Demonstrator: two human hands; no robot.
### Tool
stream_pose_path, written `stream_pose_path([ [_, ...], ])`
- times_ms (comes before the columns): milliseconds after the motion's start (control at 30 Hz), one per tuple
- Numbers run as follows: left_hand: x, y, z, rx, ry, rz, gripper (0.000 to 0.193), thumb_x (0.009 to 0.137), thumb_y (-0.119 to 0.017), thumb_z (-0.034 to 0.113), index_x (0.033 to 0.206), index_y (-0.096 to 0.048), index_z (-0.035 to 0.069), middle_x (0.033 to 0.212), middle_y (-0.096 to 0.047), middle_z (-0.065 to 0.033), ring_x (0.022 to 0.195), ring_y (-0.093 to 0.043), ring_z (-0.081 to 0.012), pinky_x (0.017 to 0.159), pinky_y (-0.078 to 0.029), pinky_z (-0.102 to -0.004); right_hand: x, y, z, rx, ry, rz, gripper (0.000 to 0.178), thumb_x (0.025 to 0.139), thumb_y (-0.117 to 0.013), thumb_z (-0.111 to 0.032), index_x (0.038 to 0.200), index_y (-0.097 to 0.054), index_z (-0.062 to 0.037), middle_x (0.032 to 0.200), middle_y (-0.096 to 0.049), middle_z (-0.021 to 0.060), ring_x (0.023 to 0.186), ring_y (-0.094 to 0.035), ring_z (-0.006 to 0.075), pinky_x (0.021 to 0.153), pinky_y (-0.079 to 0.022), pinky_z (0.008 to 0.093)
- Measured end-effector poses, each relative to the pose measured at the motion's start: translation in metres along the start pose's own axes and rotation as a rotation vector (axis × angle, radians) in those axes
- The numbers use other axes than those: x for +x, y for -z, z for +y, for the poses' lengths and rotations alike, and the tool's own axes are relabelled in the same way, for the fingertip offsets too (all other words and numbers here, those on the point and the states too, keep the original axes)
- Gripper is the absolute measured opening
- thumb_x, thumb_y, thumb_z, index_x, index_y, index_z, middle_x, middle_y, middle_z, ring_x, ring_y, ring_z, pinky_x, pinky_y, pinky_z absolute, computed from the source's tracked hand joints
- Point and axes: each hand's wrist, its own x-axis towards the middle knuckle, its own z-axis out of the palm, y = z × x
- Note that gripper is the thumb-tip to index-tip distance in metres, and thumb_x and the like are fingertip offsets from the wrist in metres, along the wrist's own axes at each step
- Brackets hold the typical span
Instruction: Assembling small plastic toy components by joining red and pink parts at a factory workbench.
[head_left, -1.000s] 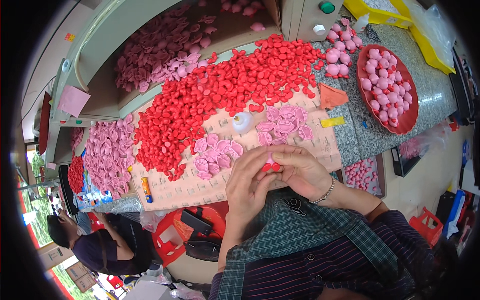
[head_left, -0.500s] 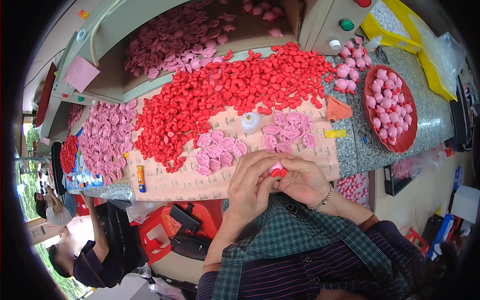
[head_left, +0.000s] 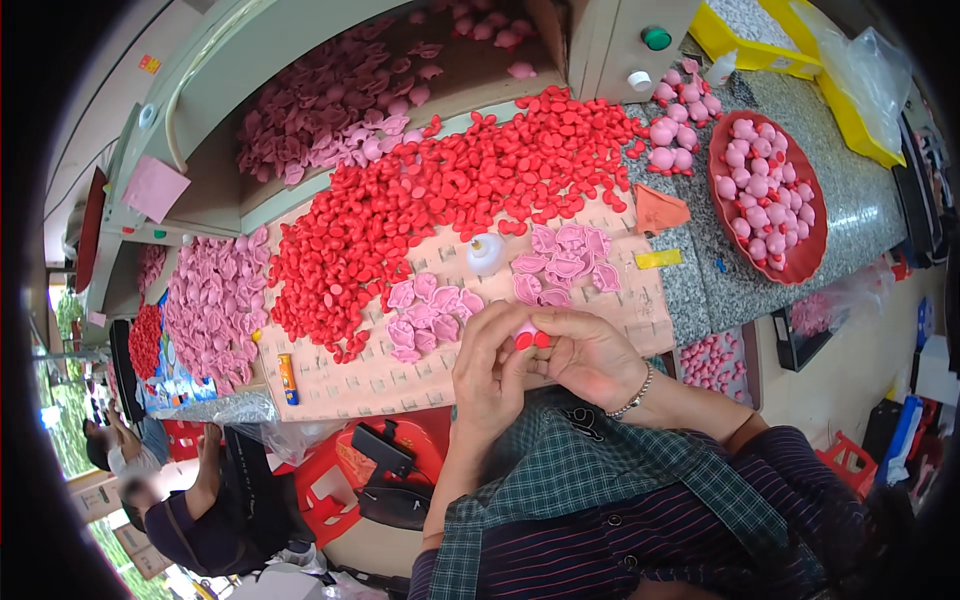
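Between my two hands, near the front edge of the worktop, is a small pink plastic figure part with two red feet. The fingers of my left hand are closed on its left side. My right hand, with a beaded bracelet at the wrist, pinches it from the right. Fingers hide much of the pink body. Just beyond my hands lie two groups of hollow pink shell pieces, one left and one right. A round white bottle with a nozzle stands between and behind them.
A large heap of red foot pieces spreads across the back. Pink shells are piled at left. At right stands a red bowl of pink figures, near a yellow bin. A glue-stick-like tube lies front left. Other people sit at left.
My view has shifted slightly, so the worktop sits a little differently in the picture. Both hands stay closed on the pink part, whose red feet still face me.
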Motion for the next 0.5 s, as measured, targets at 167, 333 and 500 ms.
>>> stream_pose_path([
  [167, -0.004, 0.004, -0.011, 0.122, -0.081, -0.049, 0.034, 0.081, -0.065, -0.006, 0.114, -0.062, -0.002, 0.113, -0.06, -0.021, 0.101, -0.061, -0.0334, 0.088, -0.049, -0.0385, 0.0, -0.004, 0.005, -0.002, 0.077, -0.007, 0.018, 0.093, -0.062, -0.012, 0.108, -0.066, -0.0044, 0.103, -0.066, 0.0046, 0.092, -0.062, 0.0142, 0.083, -0.052, 0.0343],
  [333, -0.008, 0.0, -0.018, 0.099, -0.082, -0.004, 0.032, 0.081, -0.067, -0.004, 0.113, -0.063, -0.002, 0.11, -0.062, -0.0213, 0.1, -0.062, -0.0346, 0.088, -0.049, -0.0394, 0.003, 0.001, 0.01, -0.01, 0.111, 0.002, 0.018, 0.093, -0.062, -0.012, 0.109, -0.067, -0.0045, 0.105, -0.065, 0.004, 0.093, -0.061, 0.0138, 0.083, -0.052, 0.0339],
  [500, -0.007, 0.0, -0.016, 0.121, -0.094, 0.019, 0.032, 0.08, -0.068, -0.003, 0.112, -0.064, -0.002, 0.108, -0.064, -0.0217, 0.097, -0.063, -0.0346, 0.087, -0.05, -0.0391, 0.001, -0.003, 0.011, -0.037, 0.121, 0.008, 0.02, 0.093, -0.062, -0.012, 0.111, -0.066, -0.0048, 0.105, -0.065, 0.0038, 0.097, -0.062, 0.0144, 0.083, -0.052, 0.0327],
])
